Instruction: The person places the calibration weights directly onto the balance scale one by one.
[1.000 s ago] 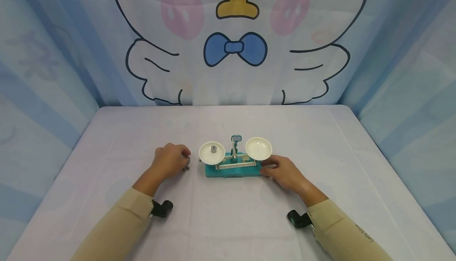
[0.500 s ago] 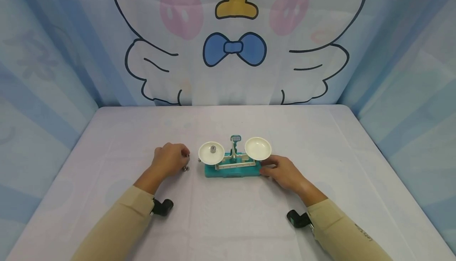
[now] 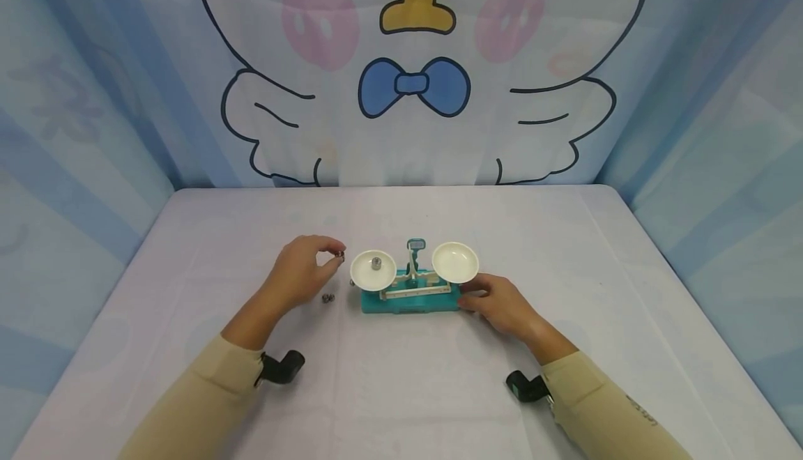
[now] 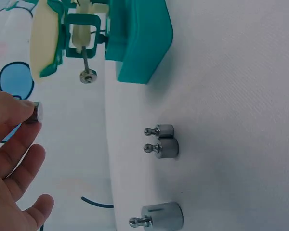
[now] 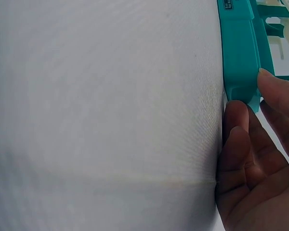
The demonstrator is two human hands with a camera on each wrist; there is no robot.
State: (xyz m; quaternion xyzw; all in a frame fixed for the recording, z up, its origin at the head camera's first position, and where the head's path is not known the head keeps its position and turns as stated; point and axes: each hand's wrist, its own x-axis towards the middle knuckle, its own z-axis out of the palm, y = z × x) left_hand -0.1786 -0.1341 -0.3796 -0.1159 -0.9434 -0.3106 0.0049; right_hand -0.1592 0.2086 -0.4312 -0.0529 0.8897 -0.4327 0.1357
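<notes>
My left hand [image 3: 296,272] pinches a small metal weight [image 4: 37,112] between thumb and index finger, raised just left of the balance scale's left pan [image 3: 362,275]. The other fingers are loosely spread. A knobbed metal weight [image 3: 376,263] stands in that cream pan. The right pan [image 3: 455,263] holds nothing. At the right end of the scale's teal base [image 3: 410,304], my right hand [image 3: 498,307] grips the corner, thumb on its upper edge and fingers curled against the end, as the right wrist view shows. Its middle fingers are partly hidden behind the base.
Three more metal weights, including a larger one [image 4: 164,216], stand on the white-covered table [image 3: 401,390] left of the scale. A small adjusting nut [image 4: 88,76] sticks out from the beam's end. Patterned curtains [image 3: 75,167] surround the table's back and sides.
My left hand has lifted a weight off the table, moving up and right towards the left pan. The weights left behind now show. My right hand stays at the base.
</notes>
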